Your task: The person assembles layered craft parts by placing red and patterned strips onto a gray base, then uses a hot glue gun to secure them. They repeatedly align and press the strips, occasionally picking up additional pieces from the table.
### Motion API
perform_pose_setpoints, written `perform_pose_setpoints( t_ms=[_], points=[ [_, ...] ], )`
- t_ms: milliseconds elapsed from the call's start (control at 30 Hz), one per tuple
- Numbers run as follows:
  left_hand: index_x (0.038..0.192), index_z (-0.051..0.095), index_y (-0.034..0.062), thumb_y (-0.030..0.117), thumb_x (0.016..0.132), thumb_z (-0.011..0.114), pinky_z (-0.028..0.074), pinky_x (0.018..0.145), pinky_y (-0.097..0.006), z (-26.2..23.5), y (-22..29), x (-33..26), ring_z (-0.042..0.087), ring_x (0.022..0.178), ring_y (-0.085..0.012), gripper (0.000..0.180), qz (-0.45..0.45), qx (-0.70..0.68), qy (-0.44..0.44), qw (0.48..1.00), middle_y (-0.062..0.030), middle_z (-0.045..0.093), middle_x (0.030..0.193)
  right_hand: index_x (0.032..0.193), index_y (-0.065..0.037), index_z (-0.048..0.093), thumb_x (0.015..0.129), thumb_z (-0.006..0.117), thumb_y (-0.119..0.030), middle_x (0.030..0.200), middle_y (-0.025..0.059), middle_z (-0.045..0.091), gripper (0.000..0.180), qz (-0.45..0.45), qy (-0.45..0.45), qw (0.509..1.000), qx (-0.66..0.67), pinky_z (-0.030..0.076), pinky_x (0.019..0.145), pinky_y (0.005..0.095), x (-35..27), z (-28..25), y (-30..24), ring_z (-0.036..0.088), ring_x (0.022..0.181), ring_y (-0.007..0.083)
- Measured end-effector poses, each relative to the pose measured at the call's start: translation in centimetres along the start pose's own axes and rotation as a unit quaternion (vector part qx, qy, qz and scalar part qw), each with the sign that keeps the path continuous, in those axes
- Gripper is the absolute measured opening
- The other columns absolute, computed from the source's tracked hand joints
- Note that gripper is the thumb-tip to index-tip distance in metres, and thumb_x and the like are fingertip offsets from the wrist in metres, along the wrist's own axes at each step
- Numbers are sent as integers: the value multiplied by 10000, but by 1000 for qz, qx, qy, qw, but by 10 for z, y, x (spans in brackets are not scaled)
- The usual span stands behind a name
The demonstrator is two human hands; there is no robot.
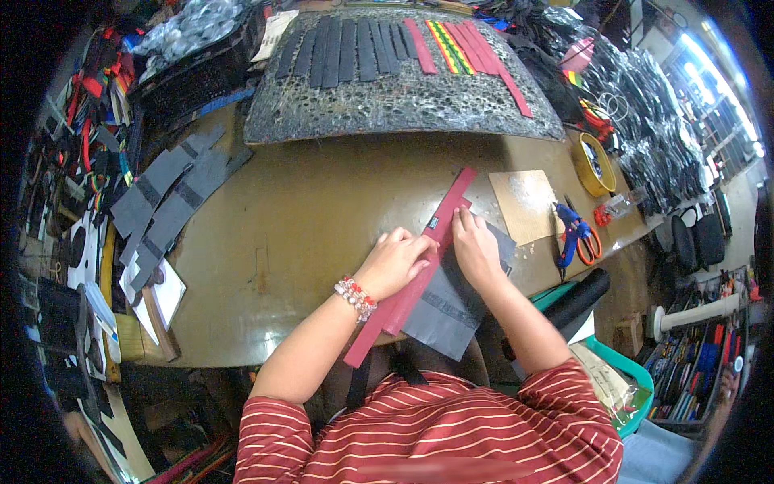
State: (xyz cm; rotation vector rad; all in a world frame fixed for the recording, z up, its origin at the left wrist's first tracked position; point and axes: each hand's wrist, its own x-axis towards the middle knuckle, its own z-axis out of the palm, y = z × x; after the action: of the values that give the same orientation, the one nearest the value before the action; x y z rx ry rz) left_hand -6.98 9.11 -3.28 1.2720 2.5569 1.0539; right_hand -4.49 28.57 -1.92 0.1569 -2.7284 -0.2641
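Before the board's (363, 111) laid-out black strips (348, 52), unfinished-looking red strips (403, 300) are pressed by left hand (393, 262) and right hand (477, 246), grip unclear.

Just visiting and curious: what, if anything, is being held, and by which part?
The left hand touches the red strips near mid-length, the right hand toward their far end; pinching or pressing cannot be told.
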Motion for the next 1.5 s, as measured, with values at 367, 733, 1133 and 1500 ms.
perform_pose_setpoints(
  t_ms=[367, 733, 1133, 1500],
  points=[
    [1214, 544, 149, 312, 781, 717, 380, 1003, -431, -14, -8, -8, 503, 1115, -277, 493, 53, -46, -37, 997, -36, 573, 1252, 894, -47, 705, 764, 626, -83, 748, 141, 675, 157, 13, 67, 932, 356, 523, 634, 320, 186, -73, 112, 680, 678, 197],
    [1246, 531, 162, 360, 793, 709, 386, 1005, -423, -13, -15, -5, 497, 1130, -278, 525, 38, -75, -52, 995, -70, 576, 1202, 874, 35, 681, 763, 684, -138, 930, 240, 672, 205, 145, 4, 987, 69, 533, 792, 442, 309, 18, 138, 664, 893, 370],
    [1248, 531, 117, 308, 792, 715, 397, 1004, -411, -16, -19, -4, 504, 1129, -300, 528, 71, -81, -49, 993, -120, 586, 1180, 1048, 14, 604, 912, 601, -103, 740, -1, 568, 179, 208, -68, 523, 824, 436, 493, 129, 245, -31, 135, 508, 594, 57],
    [1100, 629, 138, 329, 847, 653, 345, 1050, -420, -35, -20, -16, 444, 1237, -307, 317, 34, -46, -33, 998, -109, 525, 1302, 981, -51, 511, 823, 624, 54, 921, 64, 485, 221, -26, 78, 94, 992, 526, 566, 217, 40, -128, 26, 551, 688, 143]
  ],
)
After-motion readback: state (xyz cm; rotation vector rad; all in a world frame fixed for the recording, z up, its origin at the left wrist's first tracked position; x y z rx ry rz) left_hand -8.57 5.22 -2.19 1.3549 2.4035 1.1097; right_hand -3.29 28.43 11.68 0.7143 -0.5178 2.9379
